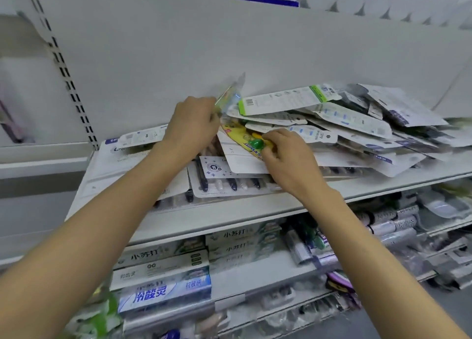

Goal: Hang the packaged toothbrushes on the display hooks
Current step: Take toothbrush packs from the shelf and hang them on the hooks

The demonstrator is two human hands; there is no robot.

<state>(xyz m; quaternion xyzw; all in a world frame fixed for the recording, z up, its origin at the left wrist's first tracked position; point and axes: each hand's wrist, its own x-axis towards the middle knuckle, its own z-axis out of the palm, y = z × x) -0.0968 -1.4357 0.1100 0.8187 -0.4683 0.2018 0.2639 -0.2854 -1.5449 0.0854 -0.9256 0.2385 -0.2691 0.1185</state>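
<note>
Shelf (255,211): white. Back panel (229,52): pale grey-white. Toothbrush packs (344,124): mostly white card, one green-edged (281,99), one yellow with a green piece (245,134). Toothpaste box (163,291): blue and white.

Head camera, one wide-angle view, looking forward and down.

It sits close above the person's forearms, which run up from the bottom corners to the left hand (192,124) and right hand (288,157) near the middle. It faces a white shelf (229,216) and its back panel (229,52) at arm's reach; lower shelves fill the bottom edge. Straight lines bow outward.
</note>
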